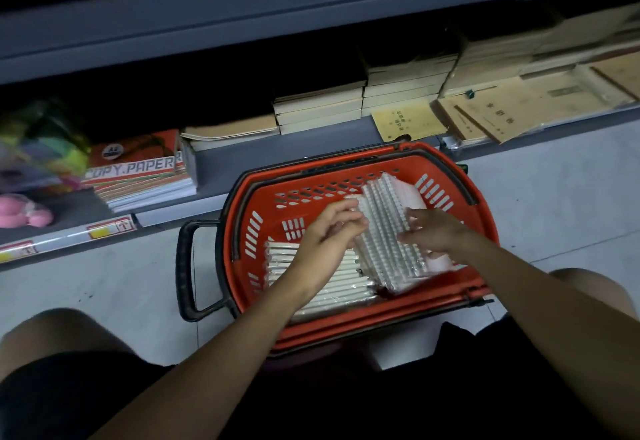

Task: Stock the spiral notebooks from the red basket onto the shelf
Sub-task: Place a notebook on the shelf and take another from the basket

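Observation:
A red basket (460, 176) sits on the floor in front of the bottom shelf (221, 162). Inside it, a row of wrapped spiral notebooks (384, 231) stands with white coils up, and more notebooks (287, 263) lie at the lower left. My left hand (329, 235) is at the left side of the coil row, fingers curled against it. On the row's right side, my right hand (433, 231) has its fingers spread over the coils and pink covers. Whether either hand grips the stack is not clear.
The bottom shelf holds copy paper packs (138, 173), stacks of cream notebooks (318, 107) and tan record books (519, 107). Coloured items and a pink toy (24, 211) sit at far left. The basket's black handle (187, 266) sticks out leftward. My knees frame the basket.

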`<action>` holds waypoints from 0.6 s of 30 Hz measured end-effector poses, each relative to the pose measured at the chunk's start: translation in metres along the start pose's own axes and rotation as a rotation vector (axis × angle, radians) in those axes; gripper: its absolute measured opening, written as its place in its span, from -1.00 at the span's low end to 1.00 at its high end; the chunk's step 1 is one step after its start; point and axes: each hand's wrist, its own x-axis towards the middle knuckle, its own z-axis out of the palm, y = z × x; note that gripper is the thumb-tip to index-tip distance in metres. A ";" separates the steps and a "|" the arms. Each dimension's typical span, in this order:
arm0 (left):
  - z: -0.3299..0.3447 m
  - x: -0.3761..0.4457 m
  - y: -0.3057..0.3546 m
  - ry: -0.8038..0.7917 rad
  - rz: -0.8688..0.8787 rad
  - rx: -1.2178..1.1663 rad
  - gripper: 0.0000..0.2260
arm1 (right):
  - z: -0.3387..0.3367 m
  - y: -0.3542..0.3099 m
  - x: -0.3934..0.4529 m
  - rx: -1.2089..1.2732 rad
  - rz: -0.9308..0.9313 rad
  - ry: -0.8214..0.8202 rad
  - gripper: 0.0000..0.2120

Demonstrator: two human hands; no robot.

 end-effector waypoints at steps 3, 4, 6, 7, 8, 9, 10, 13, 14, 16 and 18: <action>-0.006 -0.001 -0.014 -0.004 -0.012 0.012 -0.67 | 0.003 0.005 0.008 0.055 -0.016 -0.022 -0.27; -0.006 -0.001 -0.017 0.004 -0.023 0.006 -0.67 | 0.003 0.007 0.009 0.083 -0.013 -0.024 -0.27; -0.006 -0.004 -0.020 0.018 -0.065 -0.011 -0.67 | 0.005 0.013 0.007 0.175 0.004 -0.014 -0.30; -0.007 -0.004 -0.021 0.024 -0.067 -0.016 -0.67 | 0.007 0.016 0.007 0.216 0.002 0.000 -0.32; -0.008 -0.003 -0.020 0.021 -0.056 -0.009 -0.67 | 0.009 0.018 0.007 0.250 -0.001 0.004 -0.33; -0.009 -0.003 -0.019 0.018 -0.040 -0.006 -0.68 | 0.009 0.018 0.006 0.279 -0.004 -0.002 -0.34; -0.010 -0.002 -0.017 0.021 -0.035 -0.008 -0.69 | 0.009 0.018 0.006 0.287 0.003 -0.011 -0.35; -0.015 -0.007 -0.012 0.026 -0.049 -0.002 -0.72 | 0.011 0.014 0.002 0.282 0.024 -0.030 -0.41; -0.016 -0.010 -0.010 0.019 -0.043 0.000 -0.71 | 0.011 0.011 0.002 0.268 0.025 -0.028 -0.39; -0.019 -0.013 -0.012 -0.015 -0.028 0.015 -0.70 | 0.006 0.008 0.003 0.250 0.039 -0.045 -0.35; -0.021 -0.011 -0.021 -0.033 -0.033 0.014 -0.68 | 0.000 0.006 0.003 0.260 0.051 -0.078 -0.34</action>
